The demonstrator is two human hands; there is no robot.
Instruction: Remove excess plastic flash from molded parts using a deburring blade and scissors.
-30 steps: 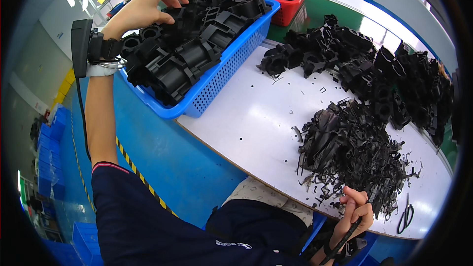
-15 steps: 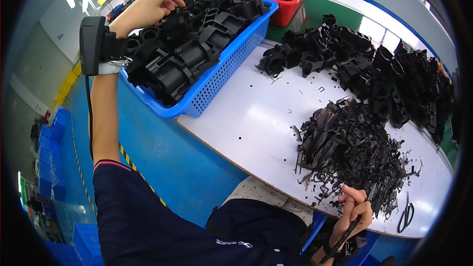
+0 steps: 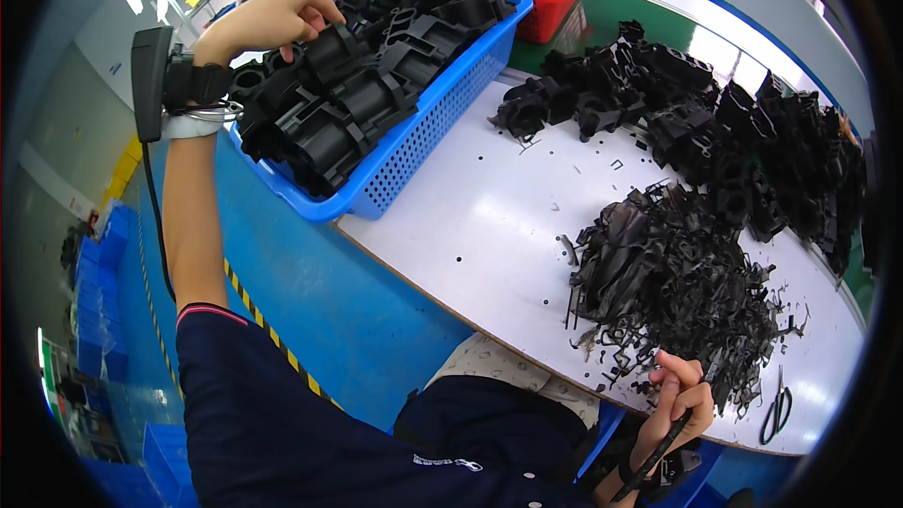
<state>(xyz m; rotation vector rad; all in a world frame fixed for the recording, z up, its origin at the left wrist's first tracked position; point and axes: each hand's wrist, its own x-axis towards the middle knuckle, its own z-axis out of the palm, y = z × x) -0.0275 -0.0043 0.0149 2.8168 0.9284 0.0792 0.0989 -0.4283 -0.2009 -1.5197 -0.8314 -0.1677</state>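
My left hand is at the upper left, over a blue perforated basket heaped with moulded black plastic parts. Its fingers and thumb curl around one black plastic part on top of the heap; the grip is partly hidden. At the lower right, my right hand is closed around a slim black pen-like tool, held above the table's near edge. The tool's tip is hard to make out against a pile of black plastic scraps just beyond the hand.
More black moulded parts lie heaped along the table's far side. A red basket of similar parts stands behind the blue one. Small black-handled scissors rest at the right. Loose bits dot the white tabletop.
My left hand has shifted slightly left and its thumb now shows against the part. My right hand and the tool have hardly moved.
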